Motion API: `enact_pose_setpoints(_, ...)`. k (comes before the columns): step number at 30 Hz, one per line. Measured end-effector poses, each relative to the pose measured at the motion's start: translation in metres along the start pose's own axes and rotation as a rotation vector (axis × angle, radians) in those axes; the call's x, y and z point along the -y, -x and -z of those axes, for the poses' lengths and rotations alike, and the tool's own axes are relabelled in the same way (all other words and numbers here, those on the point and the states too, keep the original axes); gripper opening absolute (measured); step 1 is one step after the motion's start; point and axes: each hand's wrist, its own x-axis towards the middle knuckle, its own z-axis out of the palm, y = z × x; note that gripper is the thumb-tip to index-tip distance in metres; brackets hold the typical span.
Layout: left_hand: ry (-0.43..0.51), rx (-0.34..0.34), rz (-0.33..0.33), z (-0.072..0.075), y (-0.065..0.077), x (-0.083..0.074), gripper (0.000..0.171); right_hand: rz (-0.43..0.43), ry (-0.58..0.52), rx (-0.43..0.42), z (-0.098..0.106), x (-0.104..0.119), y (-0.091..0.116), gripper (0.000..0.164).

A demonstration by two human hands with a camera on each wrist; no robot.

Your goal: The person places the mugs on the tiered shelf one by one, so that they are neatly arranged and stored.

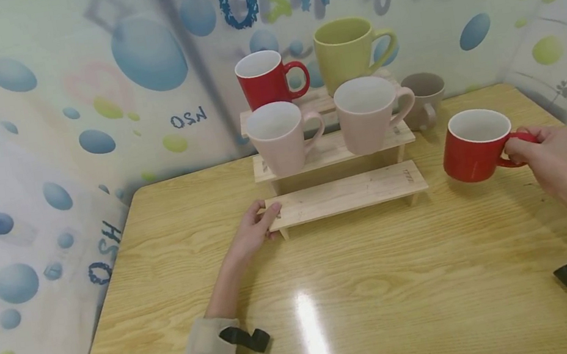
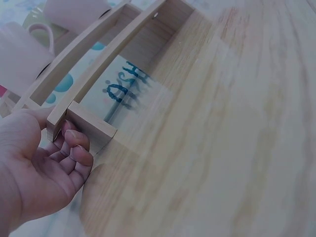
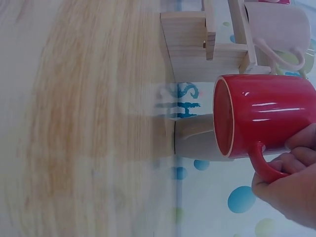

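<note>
My right hand (image 1: 553, 156) grips the handle of a red mug (image 1: 473, 147) with a white inside. The mug is upright, held off the table to the right of a three-step wooden rack (image 1: 347, 194). In the right wrist view the fingers curl round the handle of the red mug (image 3: 271, 111). With the thumb on top and fingers below, my left hand (image 1: 252, 231) pinches the left end of the rack's bare lowest step. Two pale pink mugs (image 1: 278, 141) stand on the middle step. On the top step are another red mug (image 1: 263, 81) and a yellow-green mug (image 1: 345, 56).
A grey-brown mug (image 1: 424, 99) stands on the table just right of the rack, near the back wall. The wooden table (image 1: 393, 308) stretches in front of the rack. A patterned sheet (image 1: 153, 129) rises behind the table and at its sides.
</note>
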Motion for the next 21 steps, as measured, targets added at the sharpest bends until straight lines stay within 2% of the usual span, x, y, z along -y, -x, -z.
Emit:
enact_pose_setpoints(5,0.009,-0.006,0.010,0.000,0.000,0.000,0.041,0.004,0.174,-0.020,-0.004,0.007,0.006,0.034)
enact_pose_setpoints(12,0.002,-0.004,0.011,0.000,0.000,0.001,0.041,0.045,0.306,0.003,-0.014,0.015,0.014,0.031)
enact_pose_setpoints(17,0.005,-0.002,0.004,0.000,-0.001,0.001,0.041,0.073,0.363,0.061,-0.027,0.017,0.021,0.028)
enact_pose_setpoints(21,0.004,-0.004,0.002,0.000,-0.001,0.001,0.042,0.111,0.349,0.124,-0.040,0.014,0.022,0.027)
